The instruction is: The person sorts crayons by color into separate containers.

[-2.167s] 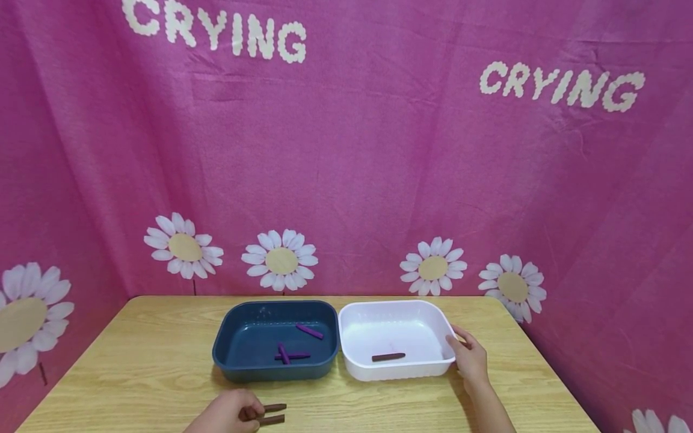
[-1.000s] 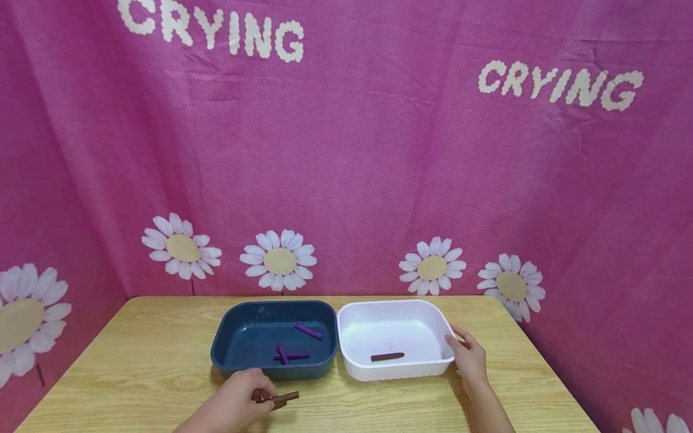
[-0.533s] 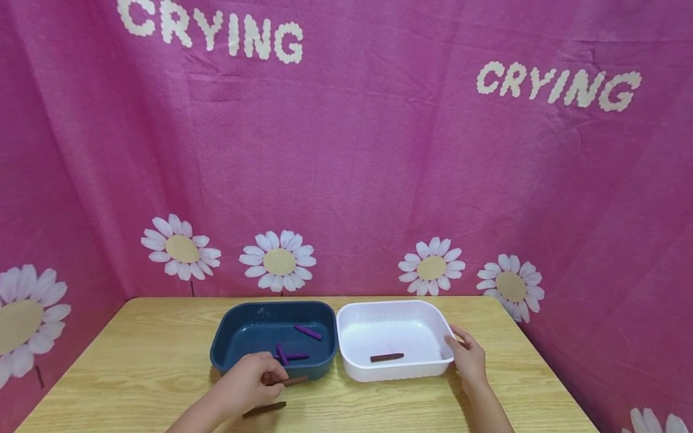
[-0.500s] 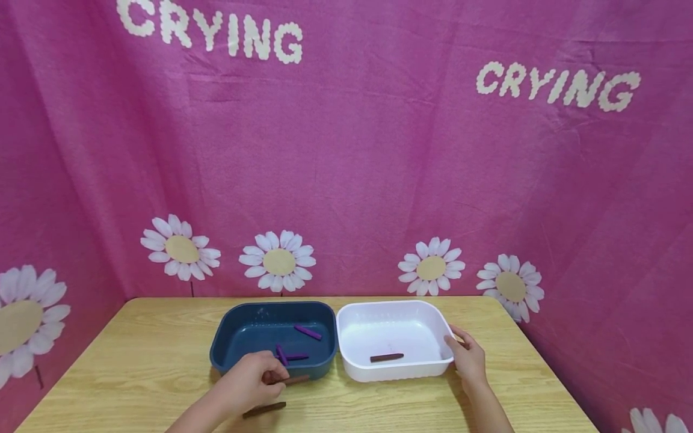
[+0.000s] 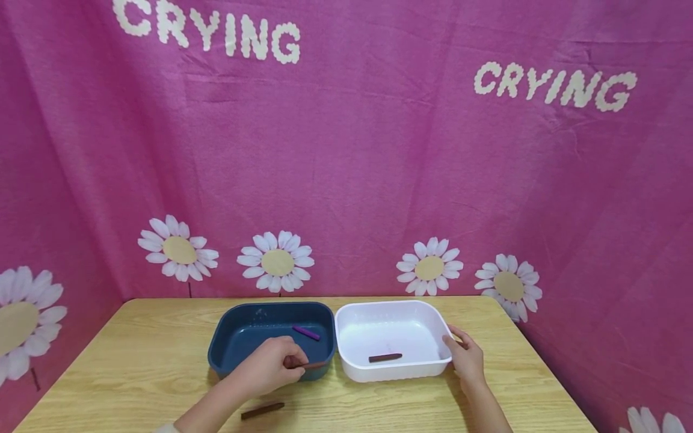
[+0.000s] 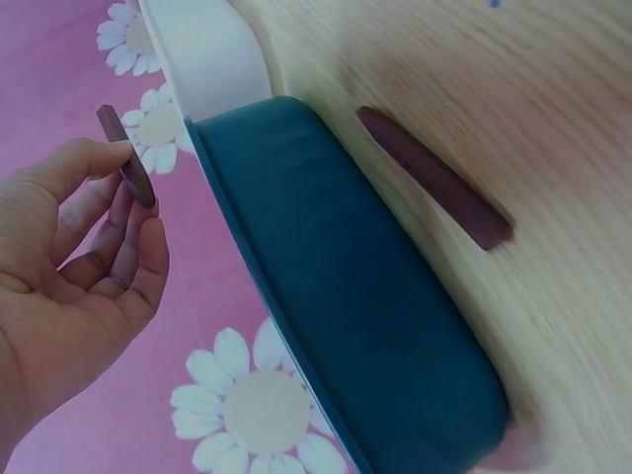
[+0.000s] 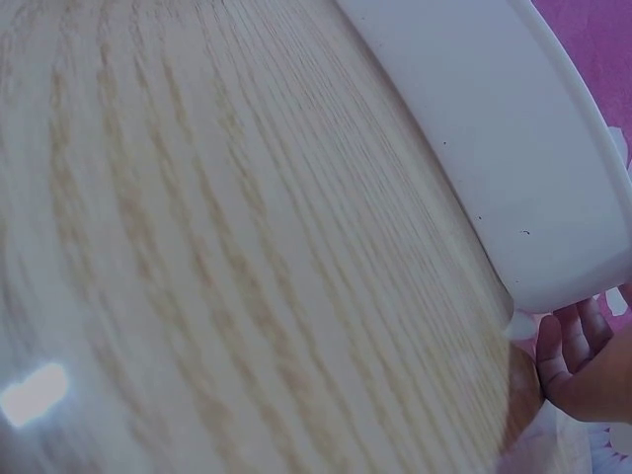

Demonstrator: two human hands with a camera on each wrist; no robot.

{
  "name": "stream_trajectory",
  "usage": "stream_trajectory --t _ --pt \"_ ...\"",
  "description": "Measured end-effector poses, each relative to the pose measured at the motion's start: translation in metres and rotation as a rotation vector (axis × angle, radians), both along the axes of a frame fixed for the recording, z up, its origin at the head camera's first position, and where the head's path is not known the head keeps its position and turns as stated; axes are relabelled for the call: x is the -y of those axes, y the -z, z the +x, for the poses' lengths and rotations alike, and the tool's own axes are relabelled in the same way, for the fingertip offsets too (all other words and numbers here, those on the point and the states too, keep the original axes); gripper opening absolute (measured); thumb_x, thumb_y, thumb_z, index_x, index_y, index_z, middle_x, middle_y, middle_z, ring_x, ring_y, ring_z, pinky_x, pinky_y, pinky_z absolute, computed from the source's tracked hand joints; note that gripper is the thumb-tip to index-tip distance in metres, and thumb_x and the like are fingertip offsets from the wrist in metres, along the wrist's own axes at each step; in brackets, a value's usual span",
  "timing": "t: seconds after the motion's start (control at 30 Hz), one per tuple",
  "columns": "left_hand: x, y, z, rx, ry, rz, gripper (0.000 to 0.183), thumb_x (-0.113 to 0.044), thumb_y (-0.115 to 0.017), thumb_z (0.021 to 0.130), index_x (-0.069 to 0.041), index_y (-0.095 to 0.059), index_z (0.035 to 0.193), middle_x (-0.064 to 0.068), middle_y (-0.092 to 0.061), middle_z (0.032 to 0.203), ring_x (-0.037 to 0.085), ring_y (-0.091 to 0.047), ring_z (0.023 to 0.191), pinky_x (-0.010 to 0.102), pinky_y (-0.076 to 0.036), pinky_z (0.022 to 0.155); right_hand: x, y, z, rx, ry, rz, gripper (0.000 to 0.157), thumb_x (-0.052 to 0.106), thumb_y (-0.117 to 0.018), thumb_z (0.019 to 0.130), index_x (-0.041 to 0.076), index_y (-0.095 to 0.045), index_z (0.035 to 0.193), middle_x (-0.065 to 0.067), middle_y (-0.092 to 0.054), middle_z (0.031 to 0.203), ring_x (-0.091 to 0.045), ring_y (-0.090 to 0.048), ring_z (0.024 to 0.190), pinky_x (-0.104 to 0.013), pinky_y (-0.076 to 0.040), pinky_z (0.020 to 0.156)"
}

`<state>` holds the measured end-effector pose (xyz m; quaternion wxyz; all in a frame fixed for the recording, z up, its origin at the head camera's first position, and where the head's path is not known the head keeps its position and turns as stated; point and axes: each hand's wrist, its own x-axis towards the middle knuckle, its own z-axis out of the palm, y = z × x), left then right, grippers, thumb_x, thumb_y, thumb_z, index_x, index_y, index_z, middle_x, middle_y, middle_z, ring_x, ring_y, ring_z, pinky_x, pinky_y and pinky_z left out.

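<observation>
My left hand (image 5: 273, 364) pinches a brown crayon (image 5: 316, 365) between thumb and fingers, over the front rim of the dark blue plastic tray (image 5: 218, 340). In the left wrist view the crayon (image 6: 112, 124) sticks up past the thumb. One purple crayon (image 5: 307, 332) shows inside the blue tray; the hand covers the tray's front part. My right hand (image 5: 468, 362) holds the white plastic tray (image 5: 397, 373) by its right side, thumb at the rim. Inside this tray lies another brown crayon (image 5: 385, 357). A third brown crayon (image 5: 262, 411) rests on the table below my left hand.
Both trays stand side by side, their rims close together, on a light wood-grain table (image 5: 135, 361). Behind the table hangs a pink cloth (image 5: 346, 180) printed with daisies and white lettering.
My left hand has lifted one brown crayon from beside the other and carried it up and rightward to the blue tray, now covering two purple crayons. The right hand stays on the white tray.
</observation>
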<state>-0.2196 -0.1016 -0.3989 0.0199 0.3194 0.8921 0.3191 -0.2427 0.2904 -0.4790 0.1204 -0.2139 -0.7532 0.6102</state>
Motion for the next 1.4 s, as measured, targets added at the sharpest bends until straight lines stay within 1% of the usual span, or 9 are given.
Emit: stream_trajectory --t 0.2,0.43,0.6,0.7,0.87,1.07,1.2,1.3,1.4 --pt "-0.015 0.001 -0.007 0.028 0.002 0.008 0.004 -0.009 -0.070 0.081 -0.009 -0.072 0.084 -0.006 -0.059 0.076 0.004 -0.050 0.068 0.017 -0.046 0.059 0.001 0.001 0.000 0.006 -0.005 0.002 0.046 0.026 -0.054 0.093 0.008 -0.047 0.135 -0.022 -0.049 0.124 -0.012 -0.056 0.085 -0.022 -0.047 0.061" --pt "-0.029 0.002 -0.014 0.016 0.010 0.016 0.004 -0.009 -0.071 0.080 -0.007 -0.072 0.083 -0.006 -0.058 0.074 0.003 -0.049 0.067 0.018 -0.045 0.060 0.000 0.001 -0.001 -0.004 0.012 0.016 0.045 0.023 -0.055 0.092 0.007 -0.049 0.134 -0.020 -0.052 0.118 -0.012 -0.056 0.082 -0.022 -0.048 0.060" --pt "-0.038 0.003 -0.017 0.010 -0.007 0.021 0.004 -0.009 -0.070 0.080 -0.007 -0.072 0.083 -0.005 -0.058 0.073 0.005 -0.048 0.068 0.019 -0.043 0.059 0.000 0.001 0.000 0.014 -0.006 0.012 0.047 0.027 -0.054 0.093 0.009 -0.047 0.135 -0.021 -0.050 0.123 -0.014 -0.056 0.086 -0.022 -0.047 0.061" --pt "-0.044 0.003 -0.019 0.000 -0.007 0.025 0.005 -0.009 -0.070 0.080 -0.007 -0.072 0.083 -0.005 -0.058 0.073 0.004 -0.048 0.067 0.018 -0.042 0.058 -0.001 0.002 0.000 0.019 -0.009 0.016 0.047 0.028 -0.054 0.093 0.009 -0.047 0.136 -0.021 -0.050 0.123 -0.012 -0.055 0.084 -0.022 -0.046 0.059" --pt "-0.052 0.004 -0.026 0.010 -0.013 0.028 0.005 -0.009 -0.069 0.081 -0.008 -0.073 0.085 -0.004 -0.058 0.075 0.005 -0.048 0.068 0.019 -0.043 0.058 -0.001 0.002 -0.001 0.005 0.001 0.019 0.045 0.024 -0.055 0.093 0.008 -0.048 0.134 -0.019 -0.053 0.118 -0.008 -0.054 0.077 -0.022 -0.046 0.056" --pt "-0.061 0.004 -0.033 0.021 -0.024 0.032 0.004 -0.010 -0.069 0.081 -0.009 -0.072 0.083 -0.003 -0.059 0.077 0.006 -0.051 0.070 0.019 -0.046 0.060 -0.001 0.002 -0.001 0.000 0.004 0.006 0.046 0.025 -0.056 0.092 0.008 -0.048 0.134 -0.019 -0.053 0.117 -0.008 -0.055 0.077 -0.021 -0.047 0.056" --pt "-0.068 0.005 -0.038 0.023 -0.014 0.043 0.005 -0.008 -0.069 0.081 -0.007 -0.072 0.084 -0.002 -0.062 0.075 0.006 -0.051 0.070 0.019 -0.046 0.060 -0.001 0.002 -0.001 -0.004 0.009 0.008 0.046 0.025 -0.056 0.092 0.008 -0.048 0.134 -0.019 -0.053 0.117 -0.008 -0.055 0.077 -0.021 -0.047 0.057" --pt "-0.073 0.007 -0.040 0.037 -0.005 0.055 0.007 -0.007 -0.068 0.080 -0.004 -0.072 0.085 -0.001 -0.064 0.073 0.006 -0.050 0.068 0.020 -0.045 0.058 -0.001 0.003 -0.001 -0.005 0.016 0.013 0.045 0.024 -0.056 0.092 0.008 -0.049 0.134 -0.016 -0.055 0.114 -0.007 -0.054 0.076 -0.021 -0.046 0.056" --pt "-0.076 0.008 -0.042 0.052 -0.001 0.066 0.007 -0.007 -0.068 0.080 -0.004 -0.072 0.084 0.000 -0.066 0.073 0.005 -0.051 0.066 0.020 -0.045 0.056 -0.001 0.003 -0.002 -0.016 0.024 0.012 0.044 0.023 -0.056 0.092 0.006 -0.050 0.133 -0.008 -0.059 0.102 -0.007 -0.054 0.075 -0.021 -0.046 0.056"
